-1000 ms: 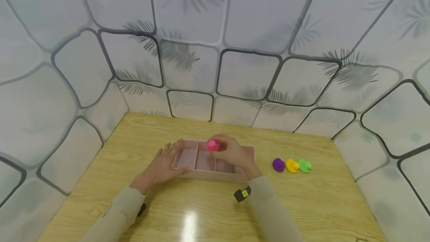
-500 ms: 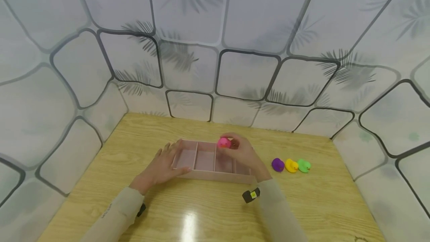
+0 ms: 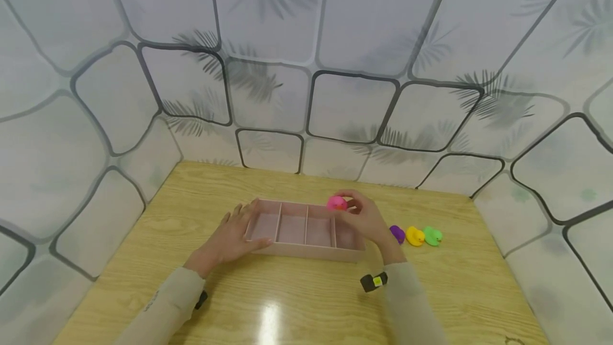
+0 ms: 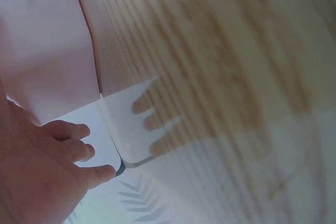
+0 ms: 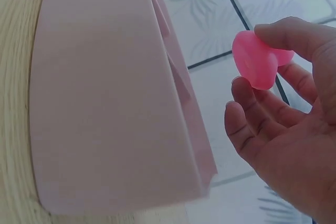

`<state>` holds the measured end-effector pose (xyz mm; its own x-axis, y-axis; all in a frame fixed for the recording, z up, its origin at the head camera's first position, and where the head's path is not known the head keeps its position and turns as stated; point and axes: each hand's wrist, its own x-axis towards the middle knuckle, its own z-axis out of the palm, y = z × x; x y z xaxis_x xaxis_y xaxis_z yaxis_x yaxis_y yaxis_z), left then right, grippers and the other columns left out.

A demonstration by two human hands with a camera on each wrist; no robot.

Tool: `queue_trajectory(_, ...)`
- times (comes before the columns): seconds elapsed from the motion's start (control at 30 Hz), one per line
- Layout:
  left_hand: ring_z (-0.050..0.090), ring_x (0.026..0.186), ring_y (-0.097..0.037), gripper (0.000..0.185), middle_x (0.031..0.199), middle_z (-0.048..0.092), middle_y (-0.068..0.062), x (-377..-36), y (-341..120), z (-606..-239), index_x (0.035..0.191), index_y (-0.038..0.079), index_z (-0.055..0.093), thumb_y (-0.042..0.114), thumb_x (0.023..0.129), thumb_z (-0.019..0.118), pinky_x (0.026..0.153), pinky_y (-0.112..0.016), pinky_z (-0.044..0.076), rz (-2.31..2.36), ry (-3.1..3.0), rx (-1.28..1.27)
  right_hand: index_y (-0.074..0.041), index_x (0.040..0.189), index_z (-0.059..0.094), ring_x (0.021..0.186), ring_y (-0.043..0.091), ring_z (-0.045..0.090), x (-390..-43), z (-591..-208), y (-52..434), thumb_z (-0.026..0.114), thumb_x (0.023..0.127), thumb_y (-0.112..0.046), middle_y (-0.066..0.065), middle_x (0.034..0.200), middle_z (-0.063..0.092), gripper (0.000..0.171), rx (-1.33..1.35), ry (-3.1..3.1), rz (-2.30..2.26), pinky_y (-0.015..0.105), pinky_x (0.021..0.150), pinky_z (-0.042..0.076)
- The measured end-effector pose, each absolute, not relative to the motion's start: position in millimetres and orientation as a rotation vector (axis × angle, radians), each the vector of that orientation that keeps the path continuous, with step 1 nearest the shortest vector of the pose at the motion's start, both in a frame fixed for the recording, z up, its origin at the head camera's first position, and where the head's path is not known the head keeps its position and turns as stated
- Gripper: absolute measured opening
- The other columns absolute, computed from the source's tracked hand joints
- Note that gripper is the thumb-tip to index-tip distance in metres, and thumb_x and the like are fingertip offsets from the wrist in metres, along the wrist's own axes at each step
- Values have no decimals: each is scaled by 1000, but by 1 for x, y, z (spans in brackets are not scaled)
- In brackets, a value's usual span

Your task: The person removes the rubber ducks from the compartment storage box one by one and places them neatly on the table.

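Observation:
A pink rubber duck (image 3: 337, 203) is pinched between the thumb and fingers of my right hand (image 3: 362, 219), above the right part of a pale pink divided box (image 3: 306, 251). In the right wrist view the duck (image 5: 255, 59) hangs higher than the box's rim, clear of its wall (image 5: 110, 98). My left hand (image 3: 233, 234) rests with spread, straight fingers at the box's left end, thumb along the front edge. The left wrist view shows that hand (image 4: 52, 166) beside the box wall (image 4: 52, 40). The compartments in sight hold nothing.
On the wooden table (image 3: 306, 302), right of the box, a purple duck (image 3: 397, 234), a yellow duck (image 3: 415, 236) and a green duck (image 3: 433, 236) sit in a row. My right forearm partly covers the purple one. A patterned wall (image 3: 354, 111) encloses the table's back and sides.
My right hand has carried the pink duck rightward over the box, from the second compartment toward the rightmost. The left hand and the box have stayed in place.

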<state>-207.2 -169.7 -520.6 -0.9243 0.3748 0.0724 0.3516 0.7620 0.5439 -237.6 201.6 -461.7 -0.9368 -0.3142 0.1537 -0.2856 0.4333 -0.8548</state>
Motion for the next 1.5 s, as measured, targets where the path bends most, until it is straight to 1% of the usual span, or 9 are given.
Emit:
queue_trajectory(0.1, 20, 158, -54, 111, 175, 22, -17, -207, -170, -521, 170, 11, 14, 71, 93, 65, 125, -74, 15, 881, 2915, 598, -16, 135, 67, 106, 28, 67, -237, -462, 211, 79, 95, -20, 13, 135, 68, 42, -496, 2661, -1562, 36, 91, 57)
queue_trajectory(0.23, 20, 158, -54, 110, 175, 23, -17, -208, -170, -522, 171, 12, 13, 71, 93, 65, 125, -74, 15, 871, 2922, 600, -15, 136, 67, 107, 27, 66, -235, -464, 224, 80, 95, -21, 12, 135, 68, 43, -445, 2694, -1561, 31, 90, 57)
queue_trajectory(0.43, 19, 158, -55, 109, 175, 23, -17, -207, -170, -521, 171, 13, 13, 68, 93, 67, 125, -74, 15, 873, 2915, 601, -14, 137, 67, 109, 26, 66, -234, -467, 244, 77, 98, -21, 11, 134, 69, 41, -449, 2772, -1514, 25, 91, 55)
queue_trajectory(0.63, 20, 158, -55, 110, 175, 23, -18, -207, -170, -520, 171, 12, 13, 69, 93, 66, 125, -75, 15, 872, 2905, 610, -12, 136, 67, 107, 17, 67, -232, -469, 264, 77, 98, -22, 12, 133, 70, 41, -407, 2857, -1488, 22, 87, 55)
queue_trajectory(0.8, 20, 158, -55, 110, 174, 24, -18, -206, -170, -520, 171, 11, 13, 70, 93, 65, 125, -75, 17, 858, 2912, 614, -9, 136, 67, 106, 9, 67, -230, -471, 279, 76, 98, -18, 16, 132, 71, 41, -370, 2892, -1498, 21, 85, 56)
queue_trajectory(0.97, 19, 158, -54, 110, 174, 24, -18, -207, -170, -519, 171, 13, 12, 71, 93, 65, 125, -74, 16, 859, 2905, 605, -9, 138, 66, 107, 6, 65, -227, -472, 293, 75, 99, -21, 16, 134, 70, 41, -309, 2935, -1452, 20, 85, 55)
queue_trajectory(1.1, 19, 159, -54, 111, 175, 23, -17, -207, -170, -520, 171, 12, 12, 72, 93, 64, 125, -74, 15, 862, 2900, 606, -9, 139, 66, 107, 5, 64, -224, -474, 303, 75, 99, -20, 17, 136, 69, 42, -272, 2946, -1451, 19, 84, 55)
queue_trajectory(1.33, 20, 158, -54, 109, 175, 24, -17, -207, -170, -520, 171, 12, 14, 71, 94, 64, 125, -75, 16, 861, 2910, 616, -7, 142, 64, 100, -6, 59, -219, -472, 319, 75, 99, -17, 18, 140, 66, 46, -191, 2971, -1461, 15, 82, 53)
queue_trajectory(1.5, 20, 158, -54, 109, 175, 24, -17, -206, -170, -520, 171, 12, 14, 70, 94, 65, 125, -74, 16, 860, 2912, 616, -7, 145, 62, 100, -12, 56, -214, -473, 331, 73, 101, -22, 17, 145, 61, 47, -137, 2976, -1453, 11, 84, 51)
